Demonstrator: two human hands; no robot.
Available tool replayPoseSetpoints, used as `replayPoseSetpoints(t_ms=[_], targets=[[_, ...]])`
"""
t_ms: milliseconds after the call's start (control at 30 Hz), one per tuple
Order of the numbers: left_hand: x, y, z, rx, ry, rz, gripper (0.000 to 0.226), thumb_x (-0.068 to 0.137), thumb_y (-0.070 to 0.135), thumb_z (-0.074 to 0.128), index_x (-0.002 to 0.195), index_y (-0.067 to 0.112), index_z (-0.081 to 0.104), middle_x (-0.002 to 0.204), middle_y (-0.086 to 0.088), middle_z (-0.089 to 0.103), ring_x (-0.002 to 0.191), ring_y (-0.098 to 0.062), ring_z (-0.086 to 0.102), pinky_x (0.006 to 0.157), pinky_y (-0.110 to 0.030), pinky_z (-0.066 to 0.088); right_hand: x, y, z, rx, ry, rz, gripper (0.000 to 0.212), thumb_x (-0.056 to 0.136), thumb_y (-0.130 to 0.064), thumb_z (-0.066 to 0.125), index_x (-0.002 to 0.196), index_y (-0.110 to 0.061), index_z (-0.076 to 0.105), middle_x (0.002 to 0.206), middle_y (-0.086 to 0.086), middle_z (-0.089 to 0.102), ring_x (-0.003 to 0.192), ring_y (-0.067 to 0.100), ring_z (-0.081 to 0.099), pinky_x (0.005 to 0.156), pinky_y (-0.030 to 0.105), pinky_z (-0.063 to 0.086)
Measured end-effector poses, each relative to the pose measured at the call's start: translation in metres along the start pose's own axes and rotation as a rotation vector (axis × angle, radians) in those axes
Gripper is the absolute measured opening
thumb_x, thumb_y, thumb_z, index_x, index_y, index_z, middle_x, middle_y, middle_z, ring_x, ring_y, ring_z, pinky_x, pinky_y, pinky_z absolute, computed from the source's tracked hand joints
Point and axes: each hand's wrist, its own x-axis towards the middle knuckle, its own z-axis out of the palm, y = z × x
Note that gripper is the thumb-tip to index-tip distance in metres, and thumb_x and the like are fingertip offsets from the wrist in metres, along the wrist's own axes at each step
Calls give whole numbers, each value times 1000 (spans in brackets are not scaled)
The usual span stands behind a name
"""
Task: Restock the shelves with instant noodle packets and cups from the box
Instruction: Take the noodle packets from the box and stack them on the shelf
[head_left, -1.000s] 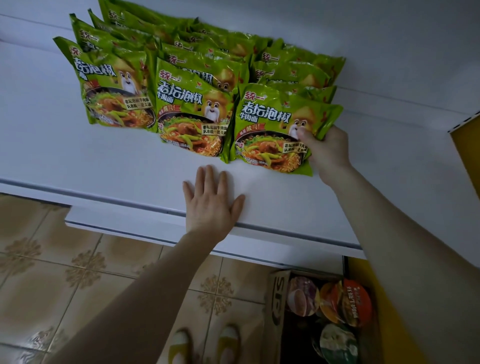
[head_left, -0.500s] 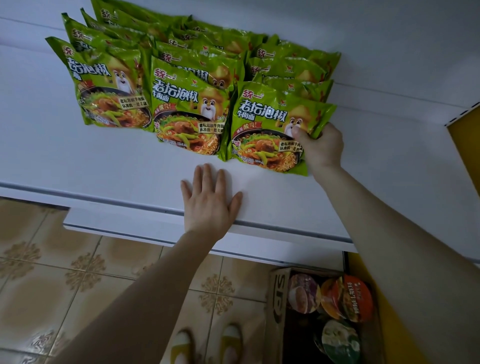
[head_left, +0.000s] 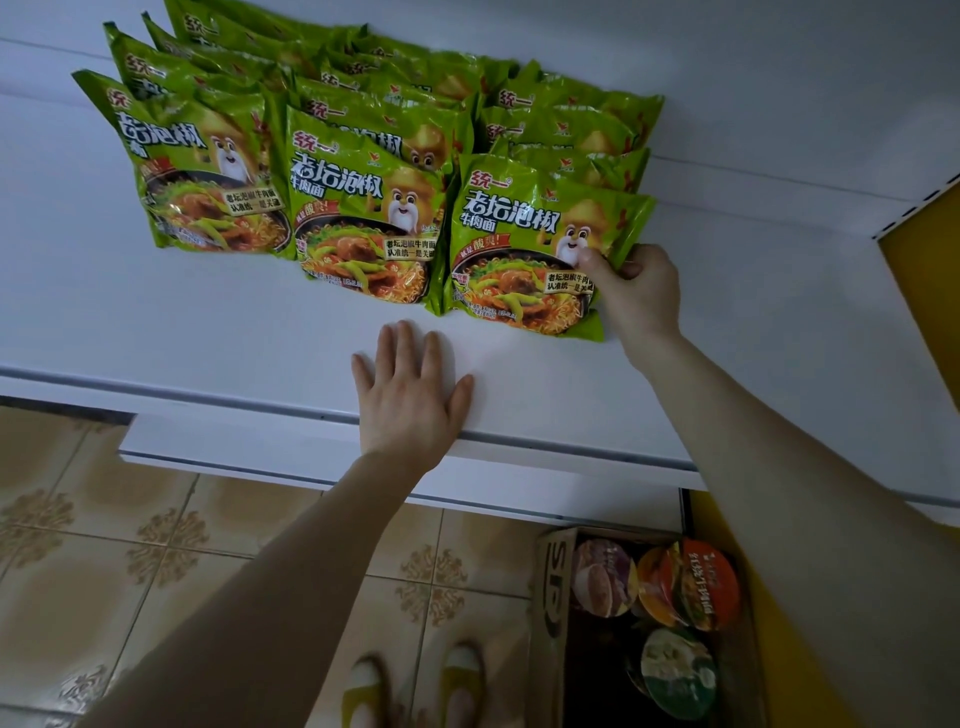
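light dim, bluish; faint sheen on packets (head_left: 524, 218); edges bowed; shoes (head_left: 460, 680) blurred

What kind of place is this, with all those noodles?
Probably a small shop or its stockroom. Rows of identical green plastic instant noodle packets stand on a white shelf, and a brown cardboard box of round noodle cups waits on the tiled floor.

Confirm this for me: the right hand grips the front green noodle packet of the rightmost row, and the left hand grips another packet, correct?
Not quite. The head view shows the left hand gripping nothing: it rests flat, fingers straight, on the white shelf. The right hand does grip the front green noodle packet of the rightmost row.
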Motion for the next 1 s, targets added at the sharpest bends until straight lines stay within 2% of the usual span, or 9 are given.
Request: replayPoseSetpoints(t_ms=[67, 167, 267, 333, 433, 533, 767, 900, 1000], targets=[[0, 0, -1, -10, -7, 0, 64, 96, 52, 17, 146, 12, 21, 156, -15, 9, 144, -32, 1, 112, -53, 6, -6, 3, -6, -53, -1, -28, 25, 81, -37, 68, 80, -17, 54, 74, -7, 50, 69, 5, 48, 62, 20, 34], [-5, -1, -4, -42, 45, 66, 57, 97, 44, 24, 136, 5, 39, 149, -19, 28, 141, -36, 18, 110, -58, 12, -20, 7, -20, -174, 17, -73, 33, 87, -28, 61, 109, -3, 56, 101, 7, 57, 89, 15, 51, 71, 18, 33], [-23, 3, -4, -11, 258, 323, 46, 90, 33, 35, 107, 3, 64, 119, -18, 62, 116, -37, 55, 98, -61, 35, -39, 9, -32, -250, 33, -130, 24, 89, -16, 55, 107, -1, 59, 108, 15, 61, 98, 26, 57, 77, 24, 39], [-38, 10, -4, -52, 359, 519, 36, 87, 28, 42, 93, 7, 70, 100, -12, 70, 98, -32, 65, 91, -53, 45, -53, 10, -39, -279, 36, -148, 22, 90, -14, 54, 106, -1, 61, 107, 16, 63, 98, 28, 58, 82, 27, 42], [-60, 24, -3, -134, 381, 758, 26, 85, 23, 50, 83, 10, 72, 84, -5, 72, 82, -26, 67, 83, -41, 50, -77, 12, -54, -313, 34, -143, 23, 91, -15, 54, 108, -2, 61, 107, 15, 64, 98, 25, 60, 84, 26, 43], [-78, 40, 3, -167, 344, 906, 26, 87, 22, 50, 77, 10, 70, 72, -2, 68, 70, -23, 64, 76, -32, 50, -104, 21, -76, -335, 58, -117, 23, 92, -16, 52, 108, -1, 61, 105, 14, 65, 97, 24, 60, 86, 27, 44], [-114, 87, 24, -198, 222, 1135, 26, 84, 20, 49, 70, 10, 69, 61, -3, 64, 56, -22, 58, 59, -30, 48, -170, 73, -138, -390, 153, 86, 22, 92, -15, 53, 105, 1, 60, 103, 16, 65, 96, 27, 60, 75, 23, 39], [-137, 114, 44, -206, 95, 1240, 33, 87, 23, 45, 67, 9, 66, 60, -7, 62, 54, -25, 58, 56, -30, 51, -210, 114, -176, -449, 189, 253, 25, 94, -18, 50, 103, 3, 59, 101, 19, 64, 92, 32, 59, 72, 36, 43], [-152, 129, 66, -149, 7, 1302, 34, 89, 25, 41, 71, 6, 64, 59, -9, 61, 53, -28, 57, 53, -31, 49, -239, 149, -201, -491, 211, 371, 25, 94, -21, 50, 105, 1, 58, 102, 17, 64, 93, 31, 60, 72, 36, 45]])
